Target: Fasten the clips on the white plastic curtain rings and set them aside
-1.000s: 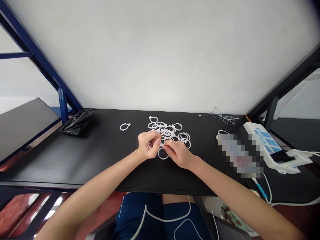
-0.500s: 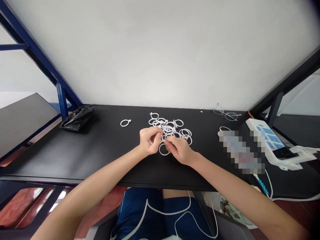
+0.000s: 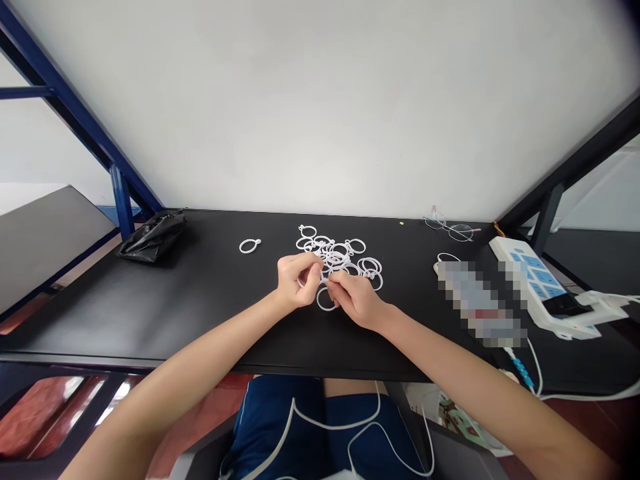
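Left hand and right hand pinch what seems a ring, mostly hidden by fingers, at the near edge of a heap of white plastic rings on a black table; a hard tug could snag neighbouring rings and scatter them.

The matte black bench carries a heap of white plastic rings, one separate white ring, a crumpled black plastic bag and wire-rimmed glasses.

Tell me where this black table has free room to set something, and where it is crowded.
Free: tabletop between the black plastic bag and the lone white ring. Crowded: the white rings around the hands, and the right end by the glasses and power strip.
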